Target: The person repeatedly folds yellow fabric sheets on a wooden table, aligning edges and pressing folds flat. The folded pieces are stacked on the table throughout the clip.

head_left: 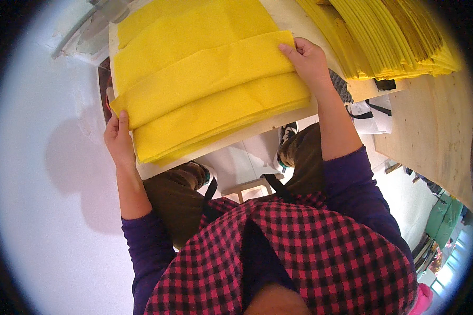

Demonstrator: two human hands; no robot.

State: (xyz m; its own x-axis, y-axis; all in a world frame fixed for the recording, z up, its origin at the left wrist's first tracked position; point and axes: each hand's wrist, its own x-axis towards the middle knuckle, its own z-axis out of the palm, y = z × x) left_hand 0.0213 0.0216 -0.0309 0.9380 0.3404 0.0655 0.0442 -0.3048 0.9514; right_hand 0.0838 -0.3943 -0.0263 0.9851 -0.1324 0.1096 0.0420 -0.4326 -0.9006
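Whitish wall [42,184] fills the area left of the left fingers, with a shadow cast on it. Between both hands lies a pale wooden table [281,16] bearing yellow sheets. The top sheet [205,76] spans from one set of fingers to the other, folded along its near side. The left hand [119,137] pinches its left end, thumb on top; the right hand [311,62] pinches its far right corner between thumb and fingers. Nearer the body than the fingertips, a layered stack [220,118] of yellow sheets shows under it, its face plain yellow. Beyond the right fingers, to the right, stands a thick yellow pile [383,37], its many edges fanned. Below and right of the right hand hangs or rests a white bag [370,115] with black straps; any print on it is too small to tell.
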